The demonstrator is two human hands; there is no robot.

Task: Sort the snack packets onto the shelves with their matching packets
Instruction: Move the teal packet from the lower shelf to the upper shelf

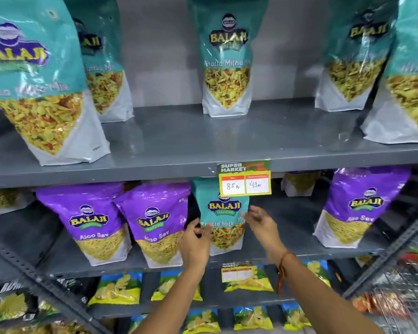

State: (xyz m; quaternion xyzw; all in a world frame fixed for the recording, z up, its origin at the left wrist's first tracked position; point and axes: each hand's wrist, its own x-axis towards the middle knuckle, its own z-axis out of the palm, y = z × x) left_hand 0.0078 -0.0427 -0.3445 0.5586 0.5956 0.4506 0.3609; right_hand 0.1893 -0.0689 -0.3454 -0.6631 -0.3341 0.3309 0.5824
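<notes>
Your left hand [195, 247] touches the lower left edge of a teal Khatta Mitha Mix packet [221, 213] standing upright on the middle shelf [287, 255] among purple Aloo Sev packets [155, 225]. Your right hand [261, 221] sits open-fingered at its right edge. Matching teal packets [227, 59] stand on the upper shelf [155, 141].

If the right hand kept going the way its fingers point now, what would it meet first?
Probably the right edge of the teal Khatta Mitha Mix packet standing among purple Aloo Sev packets. The right hand is open, fingers aimed up-left at that edge, though the remaining gap is hard to judge.
</notes>
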